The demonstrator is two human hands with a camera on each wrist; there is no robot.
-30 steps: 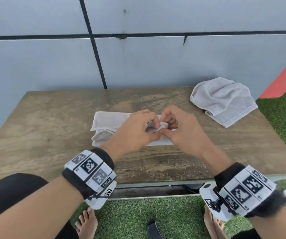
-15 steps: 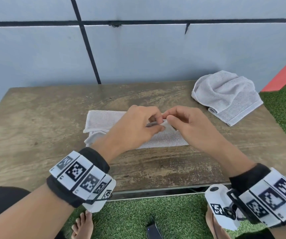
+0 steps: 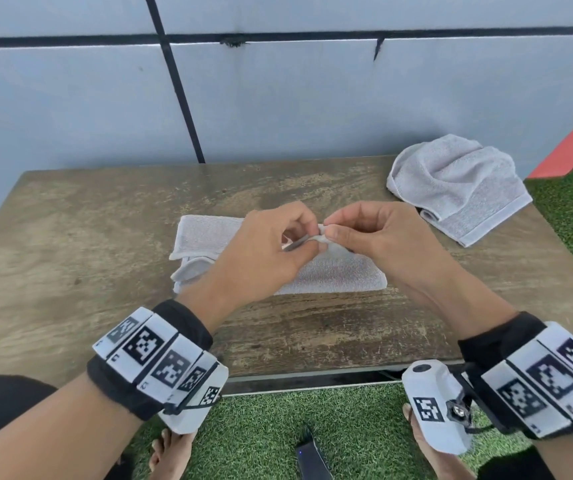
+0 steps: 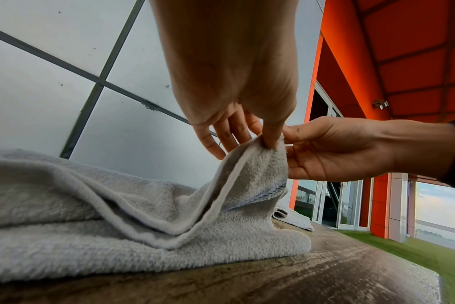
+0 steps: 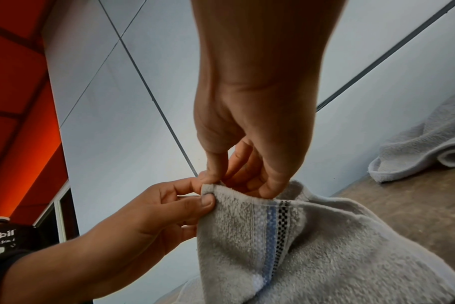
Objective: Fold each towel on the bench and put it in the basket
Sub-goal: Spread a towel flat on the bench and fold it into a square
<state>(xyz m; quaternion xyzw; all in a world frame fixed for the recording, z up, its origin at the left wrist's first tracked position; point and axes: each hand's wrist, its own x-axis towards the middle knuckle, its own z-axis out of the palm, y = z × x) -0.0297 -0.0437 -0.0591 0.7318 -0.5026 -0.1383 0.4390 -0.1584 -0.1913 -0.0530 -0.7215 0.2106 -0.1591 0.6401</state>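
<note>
On bench (image 3: 70,237), both hands (image 3: 323,237) pinching towel (image 3: 340,275) corner (striped).

Bare bench (image 3: 88,237) lay open from 7 to 11 o'clock of the centre towel (image 3: 340,275), and along the near edge at 6. At 2 o'clock the crumpled towel (image 3: 458,188) blocked that corner. The wall (image 3: 278,105) closed off 12 o'clock just behind the bench.
</note>
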